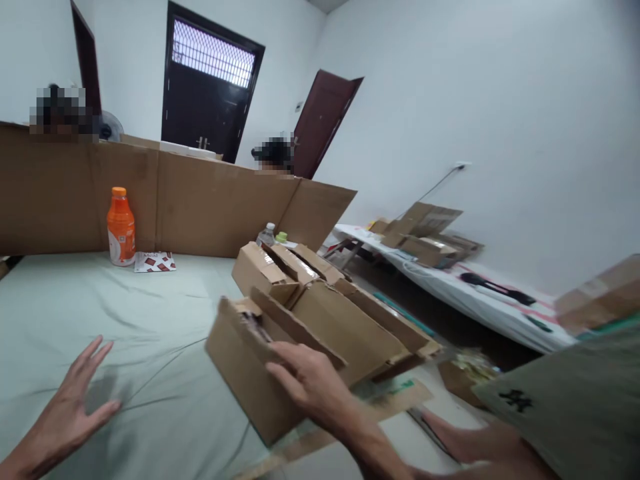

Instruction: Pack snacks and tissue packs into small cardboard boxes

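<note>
My left hand (75,413) hovers over the pale green cloth on the table, fingers spread, holding nothing. At the nearest open cardboard box (255,380), my right hand (310,380) grips the top edge of the wall; some fingertips are hidden behind it. Something dark and small shows inside that box, too blurred to name. Several more cardboard boxes (350,320) stand close together just behind and to the right of it.
A cardboard screen (210,200) runs along the back, with two people beyond. Before it stand an orange bottle (121,230) and a printed packet (155,262). Another person's hand (465,433) and green garment (565,400) are at right. Cartons (425,240) lie on a side table.
</note>
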Tool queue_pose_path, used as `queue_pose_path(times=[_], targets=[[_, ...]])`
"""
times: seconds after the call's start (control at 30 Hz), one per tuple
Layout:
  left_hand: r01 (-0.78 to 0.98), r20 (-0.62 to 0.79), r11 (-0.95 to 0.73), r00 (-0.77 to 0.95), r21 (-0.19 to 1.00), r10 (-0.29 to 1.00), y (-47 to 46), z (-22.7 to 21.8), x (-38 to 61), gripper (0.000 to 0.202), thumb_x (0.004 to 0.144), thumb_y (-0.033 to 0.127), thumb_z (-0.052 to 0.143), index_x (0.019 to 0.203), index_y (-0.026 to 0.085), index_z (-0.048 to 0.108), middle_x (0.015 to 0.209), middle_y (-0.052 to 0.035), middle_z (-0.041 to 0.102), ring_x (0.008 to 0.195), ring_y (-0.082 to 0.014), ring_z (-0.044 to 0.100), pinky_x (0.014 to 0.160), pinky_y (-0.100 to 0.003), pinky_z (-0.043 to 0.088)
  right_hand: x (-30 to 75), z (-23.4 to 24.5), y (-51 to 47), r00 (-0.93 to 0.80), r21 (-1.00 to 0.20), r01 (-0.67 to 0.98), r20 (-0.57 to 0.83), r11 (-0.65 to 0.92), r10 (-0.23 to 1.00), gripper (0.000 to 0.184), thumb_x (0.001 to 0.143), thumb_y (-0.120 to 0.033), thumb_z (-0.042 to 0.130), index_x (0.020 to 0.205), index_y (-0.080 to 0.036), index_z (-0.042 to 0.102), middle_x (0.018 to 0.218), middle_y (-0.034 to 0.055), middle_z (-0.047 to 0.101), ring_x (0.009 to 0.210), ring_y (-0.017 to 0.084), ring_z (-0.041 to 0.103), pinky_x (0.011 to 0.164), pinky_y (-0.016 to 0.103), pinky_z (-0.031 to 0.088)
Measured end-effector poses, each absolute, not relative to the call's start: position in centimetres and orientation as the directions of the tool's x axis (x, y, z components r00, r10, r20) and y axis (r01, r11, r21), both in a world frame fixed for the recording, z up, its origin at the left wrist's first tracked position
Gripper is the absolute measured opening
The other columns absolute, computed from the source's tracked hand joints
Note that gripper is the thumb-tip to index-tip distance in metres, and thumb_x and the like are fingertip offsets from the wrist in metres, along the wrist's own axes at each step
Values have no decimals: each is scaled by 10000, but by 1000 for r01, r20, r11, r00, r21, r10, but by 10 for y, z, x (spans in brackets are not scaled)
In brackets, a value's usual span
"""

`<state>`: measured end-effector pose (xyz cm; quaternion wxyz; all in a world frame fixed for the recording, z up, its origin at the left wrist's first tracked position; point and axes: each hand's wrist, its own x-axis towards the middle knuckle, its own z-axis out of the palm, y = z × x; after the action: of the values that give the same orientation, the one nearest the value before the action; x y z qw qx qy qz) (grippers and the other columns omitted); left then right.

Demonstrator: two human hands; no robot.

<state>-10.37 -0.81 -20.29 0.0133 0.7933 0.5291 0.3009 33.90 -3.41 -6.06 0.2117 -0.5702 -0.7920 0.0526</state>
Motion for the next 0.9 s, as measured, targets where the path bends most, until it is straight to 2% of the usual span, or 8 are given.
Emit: queue_pose_path(times=[0.17, 0.3, 0.37, 0.47, 0.57, 0.7, 0.8, 0.9], targets=[[668, 304, -363, 209, 650, 929, -20, -179, -112, 1101, 865, 670, 694, 1689, 317, 55, 1741, -204, 171, 1492, -492, 408, 1153, -677, 423, 259, -47, -38, -598, -302, 710, 220, 637, 771, 165, 935, -155, 601, 993, -211, 744, 906, 55, 776, 848, 201, 675, 789, 323, 450], [368, 174, -294, 325, 882, 930, -26, -161, -113, 1398, 725, 703, 844, 1674, 312, -105, 1753, -217, 84, 1584, -488, 189, 1232, -673, 289, 248, -42, -35, -753, -546, 386, 279, 744, 596, 221, 1033, -299, 577, 1161, -217, 737, 1034, 65, 797, 950, 191, 706, 866, 331, 505], [312, 145, -254, 332, 915, 932, -24, -160, -113, 1460, 683, 718, 865, 1658, 346, -156, 1758, -189, 100, 1571, -474, 252, 1224, -636, 340, 255, -40, -29, -694, -670, 313, 322, 673, 644, 289, 1071, -357, 511, 1193, -226, 739, 1130, 71, 795, 1039, 189, 724, 905, 327, 544], [267, 127, -230, 353, 936, 927, -18, -165, -111, 1546, 611, 721, 900, 1655, 334, -174, 1744, -188, 179, 1499, -482, 402, 1171, -600, 450, 262, -36, -17, -604, -699, 402, 284, 592, 745, 308, 1072, -327, 483, 1221, -243, 739, 1243, 78, 771, 1158, 204, 714, 982, 354, 564], [227, 133, -239, 400, 944, 907, -14, -166, -106, 1552, 592, 700, 911, 1670, 304, -133, 1706, -171, 309, 1428, -476, 499, 1126, -576, 515, 253, -31, -2, -681, -619, 507, 140, 600, 719, 330, 1018, -292, 562, 1317, -246, 695, 1373, 89, 712, 1240, 229, 678, 1039, 393, 552], [227, 130, -245, 425, 943, 896, -19, -165, -103, 1444, 695, 527, 900, 1671, 281, -136, 1668, -178, 376, 1399, -449, 536, 1120, -568, 521, 207, -24, 13, -793, -386, 591, -113, 708, 599, 607, 925, -351, 723, 1475, -155, 559, 1462, 171, 633, 1345, 299, 587, 1081, 438, 498], [239, 152, -267, 412, 933, 898, -25, -171, -101, 1462, 693, 422, 906, 1662, 251, -174, 1695, -211, 294, 1402, -444, 526, 1143, -562, 495, 166, -27, 17, -772, -137, 614, -306, 777, 557, 477, 919, -339, 734, 1313, -82, 654, 1242, 206, 728, 1140, 319, 664, 957, 416, 495], [248, 164, -281, 408, 927, 898, -28, -177, -102, 1460, 668, 385, 928, 1677, 244, -118, 1719, -207, 228, 1426, -455, 489, 1184, -557, 451, 146, -37, 18, -765, -56, 577, -386, 815, 515, 267, 951, -273, 673, 1142, -90, 713, 1074, 174, 762, 964, 271, 684, 782, 347, 458]])
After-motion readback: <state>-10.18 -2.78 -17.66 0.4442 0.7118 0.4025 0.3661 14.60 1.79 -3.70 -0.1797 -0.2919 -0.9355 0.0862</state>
